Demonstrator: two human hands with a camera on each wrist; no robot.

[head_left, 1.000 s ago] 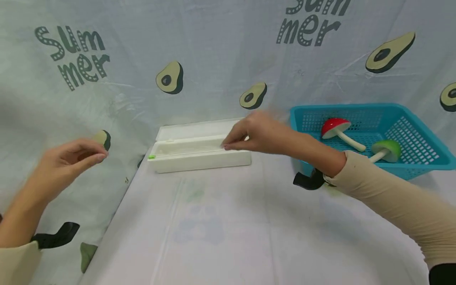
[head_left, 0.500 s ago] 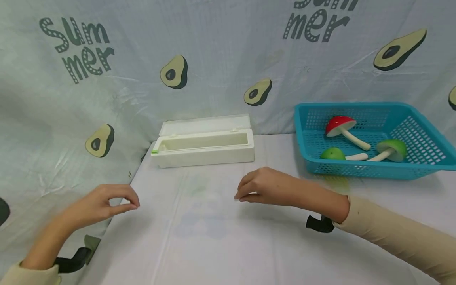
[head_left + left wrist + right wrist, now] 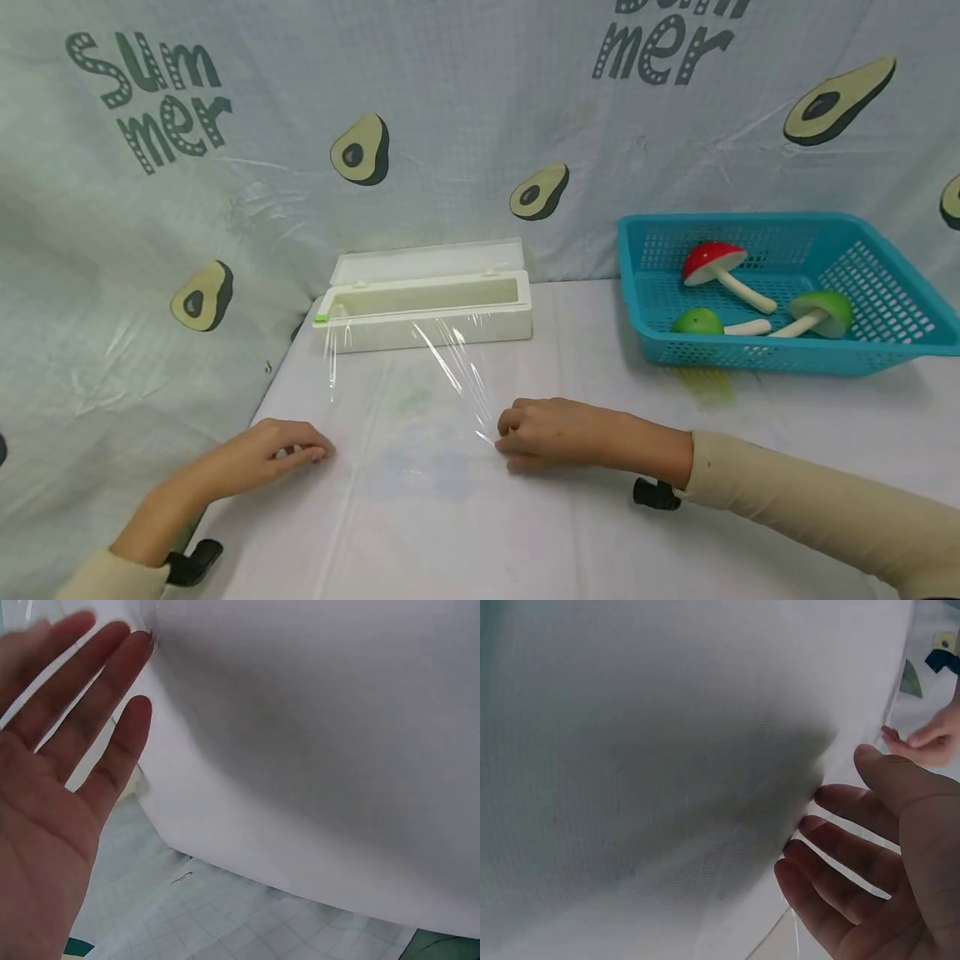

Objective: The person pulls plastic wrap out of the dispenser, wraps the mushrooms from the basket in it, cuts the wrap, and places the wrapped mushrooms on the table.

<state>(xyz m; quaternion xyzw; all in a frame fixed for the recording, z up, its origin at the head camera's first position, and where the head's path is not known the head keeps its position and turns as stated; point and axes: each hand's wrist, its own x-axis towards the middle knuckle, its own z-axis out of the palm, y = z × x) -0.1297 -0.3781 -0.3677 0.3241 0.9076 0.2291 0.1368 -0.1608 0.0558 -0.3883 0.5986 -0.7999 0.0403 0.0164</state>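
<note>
A sheet of clear plastic wrap (image 3: pixel 453 358) runs from the white wrap dispenser (image 3: pixel 442 331) toward me over the table; only its shiny streaks show. At its near left corner is my left hand (image 3: pixel 262 454), fingertips low over the cloth. The left wrist view shows those fingers (image 3: pixel 97 712) fairly straight. My right hand (image 3: pixel 555 433) touches the near right corner. In the right wrist view its thumb (image 3: pixel 889 772) stands apart from the gently bent fingers. The dispenser's lid (image 3: pixel 427 260) is raised.
A blue basket (image 3: pixel 750 357) stands at the back right. It holds a red toy mushroom (image 3: pixel 712 260) and two green toy mushrooms (image 3: pixel 825 312). A white cloth (image 3: pixel 450 542) covers the table, and a printed curtain (image 3: pixel 450 83) hangs behind.
Both hands came from beside the dispenser toward me and down to the table, drawing the wrap out. Both pinched half a second ago; now the right fingers have loosened and the left fingers have straightened.
</note>
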